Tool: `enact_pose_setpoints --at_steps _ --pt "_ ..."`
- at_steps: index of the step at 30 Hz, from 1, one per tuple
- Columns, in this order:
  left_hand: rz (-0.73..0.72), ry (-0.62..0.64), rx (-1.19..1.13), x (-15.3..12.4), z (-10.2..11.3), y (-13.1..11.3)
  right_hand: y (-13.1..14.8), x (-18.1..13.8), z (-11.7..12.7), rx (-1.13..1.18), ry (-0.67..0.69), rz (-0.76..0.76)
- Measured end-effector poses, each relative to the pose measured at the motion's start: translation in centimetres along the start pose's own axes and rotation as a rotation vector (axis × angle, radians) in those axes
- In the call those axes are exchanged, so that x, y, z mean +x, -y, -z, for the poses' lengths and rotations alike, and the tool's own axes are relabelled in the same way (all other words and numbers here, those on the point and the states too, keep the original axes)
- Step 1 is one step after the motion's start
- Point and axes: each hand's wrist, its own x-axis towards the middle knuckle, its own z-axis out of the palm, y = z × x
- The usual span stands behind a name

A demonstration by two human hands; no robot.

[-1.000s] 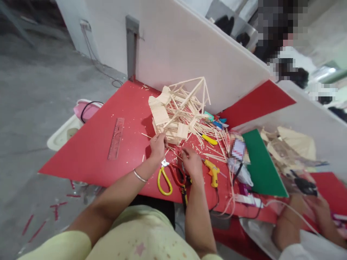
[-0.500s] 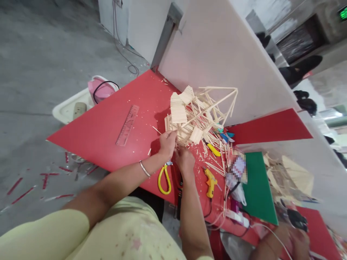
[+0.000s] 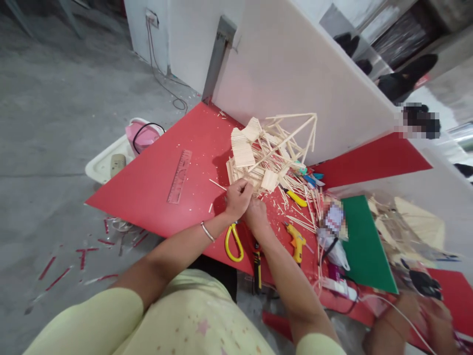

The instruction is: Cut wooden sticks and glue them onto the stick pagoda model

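A model built of thin wooden sticks [image 3: 269,153] stands on the red table [image 3: 155,182] against a white partition. My left hand [image 3: 238,197] is closed at the model's near edge, fingers pinched on what looks like a thin stick. My right hand [image 3: 255,214] lies curled right behind it, touching it; what it holds is hidden. Loose sticks [image 3: 299,207] lie scattered to the right of both hands.
Yellow-handled scissors [image 3: 234,242], a dark-handled tool [image 3: 256,264] and a yellow glue gun [image 3: 296,241] lie near the table's front edge. A clear ruler [image 3: 180,176] lies left. A green sheet [image 3: 364,241] and another person's hands [image 3: 424,315] are at right. A pink item in a white tub [image 3: 142,135] sits on the floor.
My right hand has moved left from the loose sticks to join my left hand at the model's near edge. The camera has swung, shifting the scene.
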Motion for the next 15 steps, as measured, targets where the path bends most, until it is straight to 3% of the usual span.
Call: enact_pose_setpoints --at_steps 7,11,13,15 --pt "-0.436 0.150 0.284 -0.4 1.4 -1.4 -1.0 -1.3 -0.1 -0.014 -0.152 0.119" --pt "-0.737 0.430 0.614 -0.3 3.1 -3.8 -1.4 -3.4 1.3 0.012 -0.247 0.154" --pt "-0.787 0.588 0.760 0.0 3.7 -5.1 -1.4 -4.6 2.3 0.021 -0.313 0.143" --pt "-0.736 0.716 0.810 0.3 4.2 -6.2 -1.6 -5.8 3.5 0.043 -0.395 0.123"
